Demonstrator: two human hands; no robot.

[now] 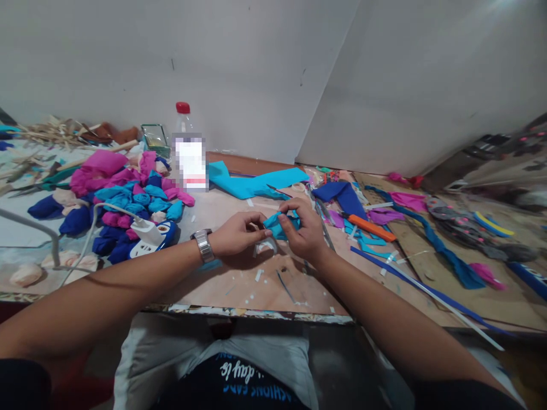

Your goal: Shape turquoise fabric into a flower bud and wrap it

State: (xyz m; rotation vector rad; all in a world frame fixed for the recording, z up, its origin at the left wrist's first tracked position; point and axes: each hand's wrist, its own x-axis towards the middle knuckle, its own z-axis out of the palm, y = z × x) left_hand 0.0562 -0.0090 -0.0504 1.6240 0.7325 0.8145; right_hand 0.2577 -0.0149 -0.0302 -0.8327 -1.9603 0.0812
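Between my hands is a piece of turquoise crepe paper (pixel 277 226), crumpled and held just above the table. My left hand (pixel 241 234), with a metal watch at the wrist, pinches its left side between thumb and fingers. Thumb and bent fingers of my right hand (pixel 304 236) grip the paper from the right. Just below the paper sits a white ring-shaped thing (pixel 267 246), partly covered by my left hand. A long turquoise paper strip (pixel 252 185) lies beyond my hands.
A pile of pink and blue paper flowers (pixel 141 196) lies left, beside a power strip (pixel 154 242) with a cabled plug. Behind stands a red-capped bottle (pixel 184 122). On the right are an orange utility knife (pixel 371 228), a dark blue strip (pixel 342 199) and paper scraps.
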